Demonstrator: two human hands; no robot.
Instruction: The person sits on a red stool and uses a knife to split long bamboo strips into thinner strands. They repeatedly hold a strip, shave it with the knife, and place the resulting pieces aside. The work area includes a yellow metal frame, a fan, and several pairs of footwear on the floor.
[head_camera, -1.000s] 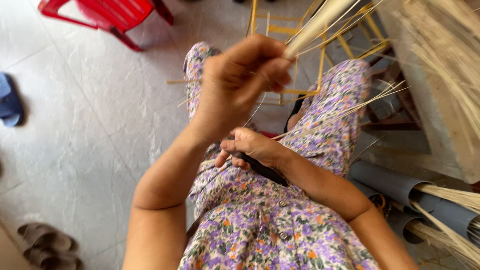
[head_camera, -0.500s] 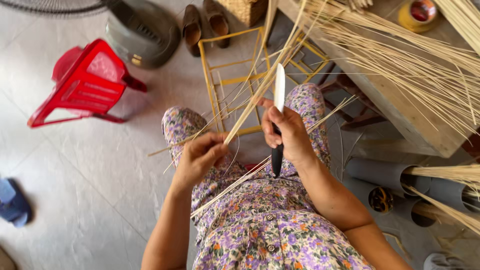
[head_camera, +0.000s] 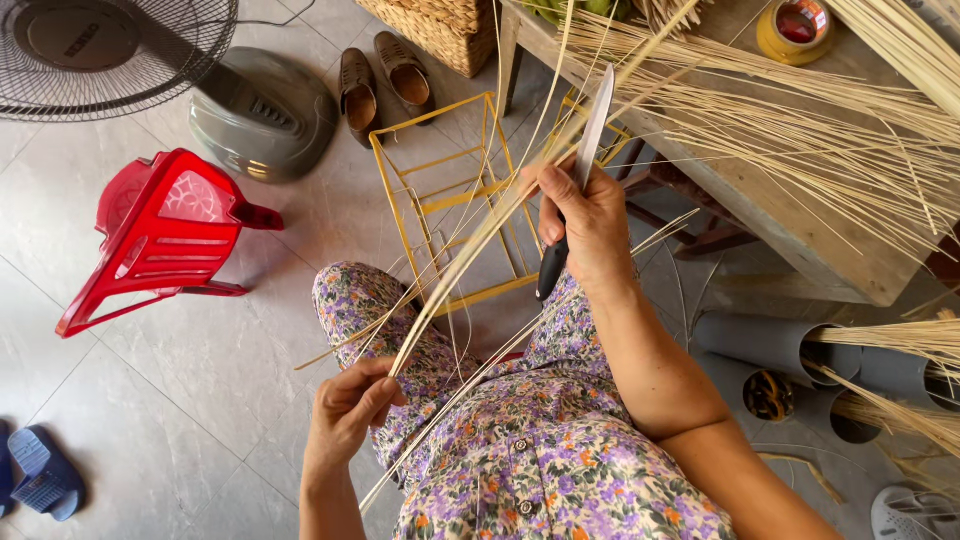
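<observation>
My right hand (head_camera: 585, 225) grips a knife (head_camera: 592, 130) with a black handle, its pale blade pointing up and away. The same hand also steadies a long pale bamboo strip (head_camera: 470, 255) that slants down to my lap. My left hand (head_camera: 348, 410) pinches the lower end of that strip between thumb and fingers, just above my left knee. Several thinner slivers (head_camera: 440, 400) lie across my floral dress (head_camera: 540, 450).
A wooden table (head_camera: 800, 225) at the right carries a heap of bamboo strips (head_camera: 800, 110) and a tape roll (head_camera: 795, 28). Grey tubes (head_camera: 770, 340) hold more strips. A yellow wire rack (head_camera: 450, 190), red plastic chair (head_camera: 165, 235), floor fan (head_camera: 115, 45), brown shoes (head_camera: 385, 75), woven basket (head_camera: 440, 25) and blue sandal (head_camera: 40, 470) surround me.
My left hand dropped from face height to my lap, holding the strip's lower end. My right hand rose off my lap with the knife, blade up. The view tilted farther forward.
</observation>
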